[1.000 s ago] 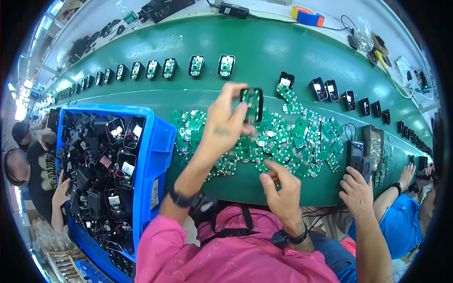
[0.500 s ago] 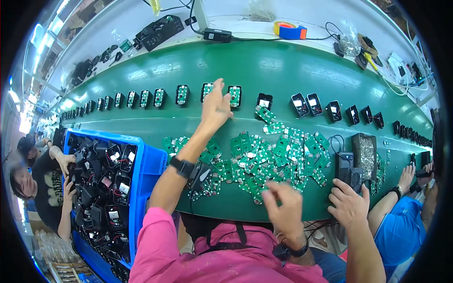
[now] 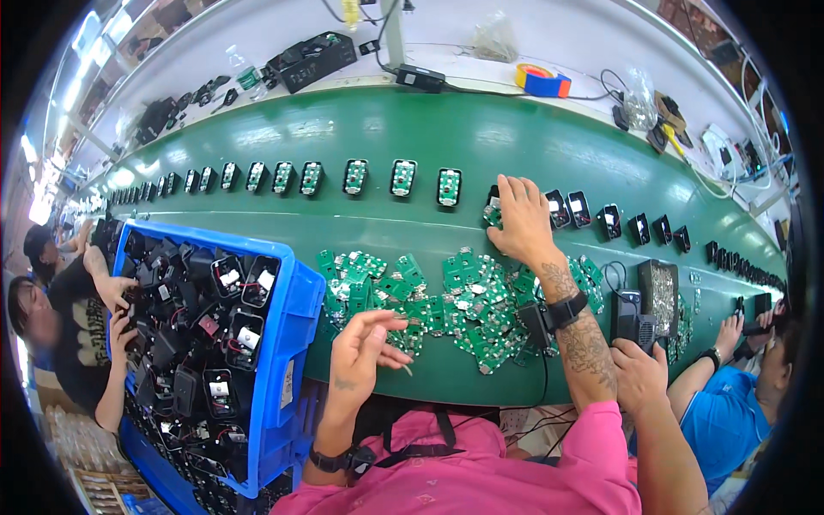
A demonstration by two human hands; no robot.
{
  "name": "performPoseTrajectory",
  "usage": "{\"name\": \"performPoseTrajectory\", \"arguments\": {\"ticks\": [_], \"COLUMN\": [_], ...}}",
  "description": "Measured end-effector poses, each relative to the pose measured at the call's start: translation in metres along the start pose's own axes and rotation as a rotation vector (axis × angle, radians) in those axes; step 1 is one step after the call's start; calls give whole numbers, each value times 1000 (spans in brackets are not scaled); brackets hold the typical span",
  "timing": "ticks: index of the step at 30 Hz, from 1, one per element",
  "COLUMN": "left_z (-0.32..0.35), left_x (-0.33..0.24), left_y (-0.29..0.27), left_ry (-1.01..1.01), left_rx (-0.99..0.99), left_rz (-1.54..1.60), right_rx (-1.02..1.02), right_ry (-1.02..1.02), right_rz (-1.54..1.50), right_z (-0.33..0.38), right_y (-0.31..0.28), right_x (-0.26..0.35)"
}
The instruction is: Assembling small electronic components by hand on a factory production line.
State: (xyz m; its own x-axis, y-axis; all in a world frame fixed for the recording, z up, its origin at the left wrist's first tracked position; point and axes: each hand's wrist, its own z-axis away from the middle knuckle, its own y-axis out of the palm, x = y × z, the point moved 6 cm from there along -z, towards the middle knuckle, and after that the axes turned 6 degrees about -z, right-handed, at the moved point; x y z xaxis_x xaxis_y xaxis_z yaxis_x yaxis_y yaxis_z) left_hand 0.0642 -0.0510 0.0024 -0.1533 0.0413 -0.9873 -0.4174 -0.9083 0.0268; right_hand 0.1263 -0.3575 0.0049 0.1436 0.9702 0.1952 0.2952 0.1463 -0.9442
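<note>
A small black plastic case with a green circuit board (image 3: 491, 209) sits on the green counter (image 3: 360, 129), partly under our right hand (image 3: 523, 223), whose grip we cannot tell. Our left hand (image 3: 360, 352) is half-curled, contents unclear; heaped loose green boards (image 3: 482, 319) lie between. A blue plastic crate (image 3: 292, 343) crowds our left.

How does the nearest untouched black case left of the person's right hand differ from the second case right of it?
The left case has a green board in its opening; the right case shows a white part and no board. The left case stands apart from its neighbours; the right case sits close beside another. Both are black, resting on the green table.
</note>
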Motion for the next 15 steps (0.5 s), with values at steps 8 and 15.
{"name": "performPoseTrajectory", "arguments": {"ticks": [8, 15], "left_z": [14, 18], "left_x": [16, 24], "left_y": [-13, 20], "left_ry": [-39, -90], "left_rx": [51, 209], "left_rz": [53, 112], "right_rx": [79, 74], "right_ry": [-42, -196], "right_rz": [-75, -170], "right_z": [-21, 17], "right_y": [9, -46], "right_x": [16, 72]}}
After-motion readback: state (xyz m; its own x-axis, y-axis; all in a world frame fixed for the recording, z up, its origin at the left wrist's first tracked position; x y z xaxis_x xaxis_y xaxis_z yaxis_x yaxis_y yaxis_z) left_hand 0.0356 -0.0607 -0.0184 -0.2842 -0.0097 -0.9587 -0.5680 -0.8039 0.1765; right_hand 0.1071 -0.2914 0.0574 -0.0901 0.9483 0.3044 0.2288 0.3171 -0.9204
